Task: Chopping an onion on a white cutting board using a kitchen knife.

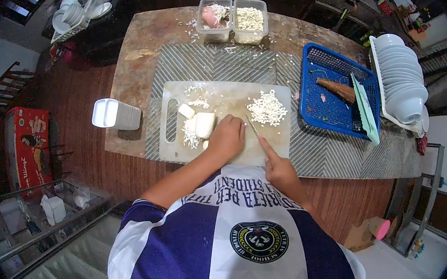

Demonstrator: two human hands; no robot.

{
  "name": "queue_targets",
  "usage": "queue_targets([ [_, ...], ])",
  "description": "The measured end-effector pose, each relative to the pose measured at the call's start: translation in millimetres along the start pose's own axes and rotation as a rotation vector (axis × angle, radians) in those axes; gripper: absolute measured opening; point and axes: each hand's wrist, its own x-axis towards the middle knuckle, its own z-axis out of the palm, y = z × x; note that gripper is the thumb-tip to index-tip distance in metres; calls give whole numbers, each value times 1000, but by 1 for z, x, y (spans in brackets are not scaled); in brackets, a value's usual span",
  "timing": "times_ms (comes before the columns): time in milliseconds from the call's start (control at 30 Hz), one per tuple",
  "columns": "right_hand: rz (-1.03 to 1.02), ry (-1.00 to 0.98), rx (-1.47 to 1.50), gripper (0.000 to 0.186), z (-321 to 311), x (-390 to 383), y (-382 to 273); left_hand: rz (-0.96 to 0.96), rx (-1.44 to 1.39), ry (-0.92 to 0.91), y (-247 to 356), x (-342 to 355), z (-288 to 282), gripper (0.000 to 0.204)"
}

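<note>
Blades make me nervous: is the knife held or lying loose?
Held: the right hand grips the knife, one finger stretched toward its tip. Whether it touches the cutting board, I cannot tell.

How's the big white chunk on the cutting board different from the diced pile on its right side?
The chunk is one solid piece, while the diced pile is many small bits. The chunk lies left of the left hand; the pile lies right of the knife. The pile spreads over a wider patch than the chunk. Both are white and rest on the cutting board.
</note>
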Motion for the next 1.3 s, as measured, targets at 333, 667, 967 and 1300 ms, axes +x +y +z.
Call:
queue_targets([
  [333,-64,-10,-13,64,0,-3,-1,-18,11,-6,-4,0,3,14],
  [667,-7,-119,-46,76,3,7,11,-48,-17,-18,-1,0,0,13],
  [967,-35,-34,2,70,-1,1,7,55,-97,65,-3,-5,-7,16],
  [1300,-54,-81,-37,66,-2,8,15,40,-34,15,6,-10,-26,13],
])
